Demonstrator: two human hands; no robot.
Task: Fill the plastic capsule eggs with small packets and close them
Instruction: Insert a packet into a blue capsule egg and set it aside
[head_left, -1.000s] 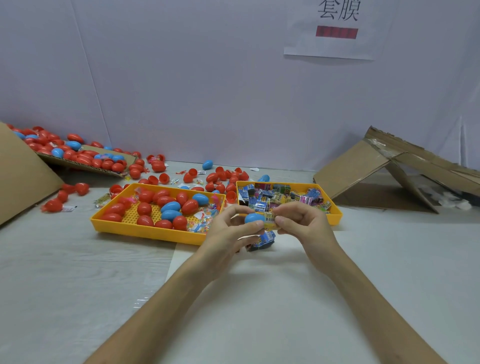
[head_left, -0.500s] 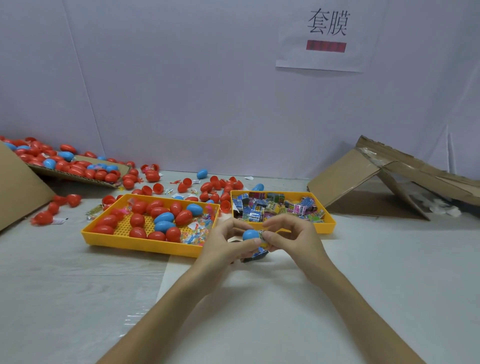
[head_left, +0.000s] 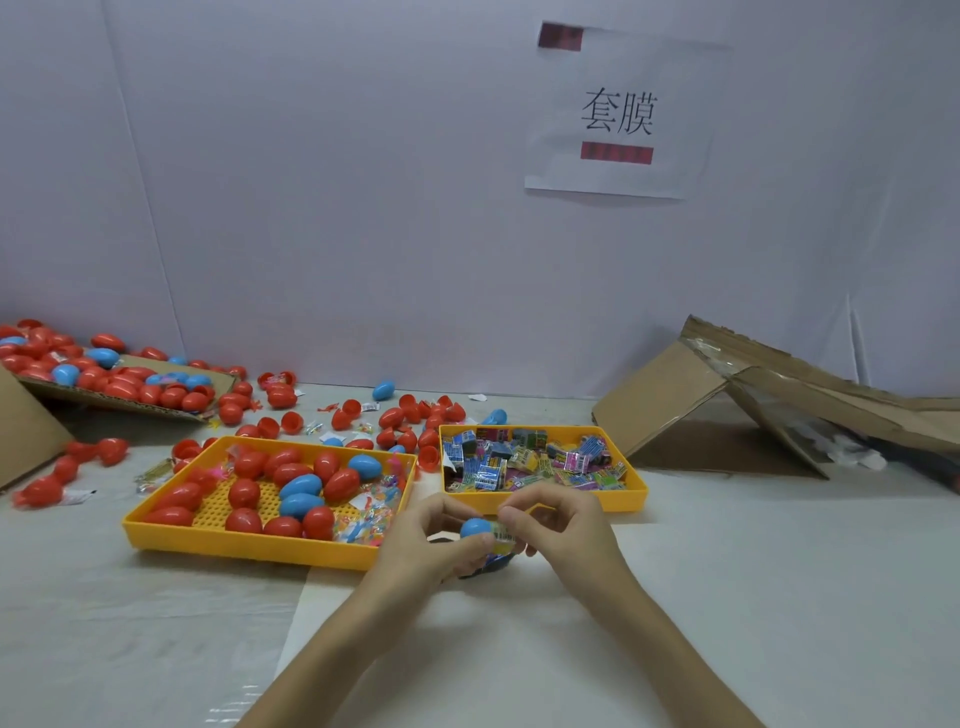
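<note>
Blue plastic showed between the two hands: an egg half (head_left: 475, 527) was held just in front of the packet tray (head_left: 636, 493), near its front left corner. The left hand (head_left: 431, 545) gripped it, with thumb and fingers curled round the shell. The right hand (head_left: 561, 525) pinched a yellowish packet (head_left: 503, 535) against the half's open end. How far the packet sat inside could not be told. Under the hands, also just in front of the packet tray, a dark blue piece (head_left: 493, 564) lay on the table (head_left: 779, 571), mostly hidden by fingers. The packet tray was yellow and heaped with small printed packets. Just left of it stood the egg tray (head_left: 156, 535), also yellow, holding red and blue eggs and, on the side nearer the packet tray, clear bags of coloured bits. Loose eggs (head_left: 395, 415), mostly red, were scattered behind the packet tray and to its left. Far to its left more were piled on a cardboard flap (head_left: 218, 382). Right of the packet tray a collapsed carton (head_left: 727, 415) leaned open. On the wall above the packet tray hung a paper sign (head_left: 618, 114).
</note>
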